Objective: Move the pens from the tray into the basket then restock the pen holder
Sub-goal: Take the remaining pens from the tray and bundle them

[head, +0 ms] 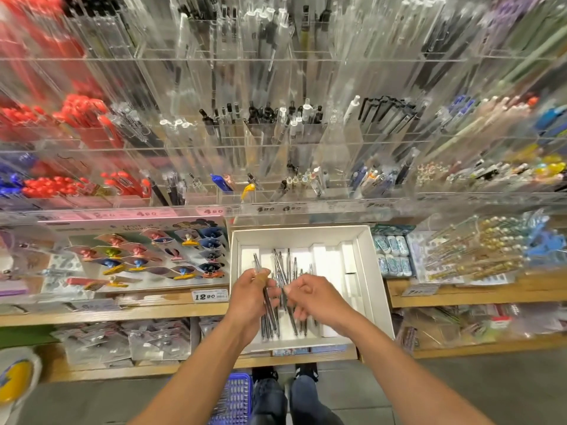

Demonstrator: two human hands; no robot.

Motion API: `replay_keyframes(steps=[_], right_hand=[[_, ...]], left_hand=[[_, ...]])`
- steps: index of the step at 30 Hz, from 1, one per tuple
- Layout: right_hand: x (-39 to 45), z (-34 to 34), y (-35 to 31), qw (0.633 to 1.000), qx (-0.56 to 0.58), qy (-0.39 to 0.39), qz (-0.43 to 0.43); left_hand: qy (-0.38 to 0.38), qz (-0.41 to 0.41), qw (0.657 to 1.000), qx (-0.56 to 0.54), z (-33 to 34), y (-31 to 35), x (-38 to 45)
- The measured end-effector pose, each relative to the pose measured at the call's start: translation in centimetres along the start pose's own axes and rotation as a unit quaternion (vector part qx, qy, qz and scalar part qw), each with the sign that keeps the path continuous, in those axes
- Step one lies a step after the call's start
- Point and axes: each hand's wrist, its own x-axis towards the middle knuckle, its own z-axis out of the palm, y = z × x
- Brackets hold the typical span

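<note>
A white cardboard tray [366,265] sits on the wooden shelf in front of me, with several clear, silver-tipped pens [288,265] lying loose in it. My left hand [250,297] grips a bundle of these pens over the tray's left half. Just to the right, my right hand [316,299] pinches a few more pens with curled fingers. A blue plastic basket [234,397] stands on the floor by my feet, partly hidden by my left arm. Clear acrylic pen holders [276,136] rise in tiers above the tray.
Packaged stationery [147,256] lies left of the tray and eraser packs [394,254] lie to its right. Price tags [210,296] line the shelf edges. More packets fill the lower shelf [122,342]. My shoes [285,374] stand on the grey floor beside the basket.
</note>
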Motion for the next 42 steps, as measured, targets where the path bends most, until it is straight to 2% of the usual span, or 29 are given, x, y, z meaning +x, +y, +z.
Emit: replay_keyframes(steps=[3, 6, 11, 13, 15, 18, 21, 26, 28, 30, 33, 35, 39, 40, 42], right_hand=[[3.1, 0.4, 1.6, 0.985, -0.147, 0.076, 0.048], [5.1, 2.6, 2.9, 0.943, -0.321, 0.052, 0.070], [6.3, 5.0, 3.1, 0.886, -0.457, 0.040, 0.072], [6.1, 5.4, 3.0, 0.887, -0.451, 0.032, 0.090], [5.7, 4.8, 2.9, 0.908, -0.409, 0.032, 0.083], [4.4, 3.2, 2.0, 0.948, -0.317, 0.013, 0.010], [2.4, 2.1, 0.5, 0.981, -0.182, 0.035, -0.064], [1.0, 2.1, -0.1, 0.991, -0.099, -0.006, -0.089], [1.9, 1.5, -0.1, 0.994, -0.069, 0.004, -0.080], [3.7, 0.7, 0.1, 0.992, -0.090, 0.068, -0.063], [6.5, 0.8, 1.2, 0.962, -0.229, 0.144, -0.027], [7.9, 1.9, 2.1, 0.937, -0.321, 0.133, -0.014], [8.6, 2.8, 1.9, 0.916, -0.386, 0.108, 0.012], [8.3, 2.7, 1.6, 0.921, -0.377, 0.100, 0.011], [6.9, 2.2, 0.9, 0.954, -0.288, 0.081, -0.004]], left_hand=[[0.017, -0.009, 1.000, -0.013, -0.5, -0.1, 0.4], [0.021, -0.016, 0.999, -0.022, -0.6, -0.2, 0.5], [0.028, -0.020, 0.999, -0.040, -0.7, -0.4, 0.6], [0.033, -0.021, 0.998, -0.044, -0.7, -0.5, 0.6], [0.037, -0.020, 0.998, -0.047, -0.7, -0.6, 0.7], [0.046, -0.017, 0.998, -0.044, -0.5, -0.9, 0.7], [0.061, -0.011, 0.998, -0.015, -0.1, -1.1, 0.7], [0.015, -0.025, 0.999, -0.032, -0.1, -1.2, 0.4], [0.025, -0.019, 0.998, -0.049, -0.3, -1.2, 0.4], [0.052, -0.021, 0.998, -0.041, -0.6, -1.3, 0.5], [0.045, -0.047, 0.997, -0.037, -0.8, -1.7, 0.1], [0.038, -0.057, 0.995, -0.070, -0.9, -2.0, -0.2], [0.043, -0.069, 0.989, -0.122, -1.3, -2.1, -0.1], [0.047, -0.070, 0.989, -0.121, -1.4, -2.2, 0.0], [0.051, -0.071, 0.990, -0.112, -1.2, -2.3, 0.1]])
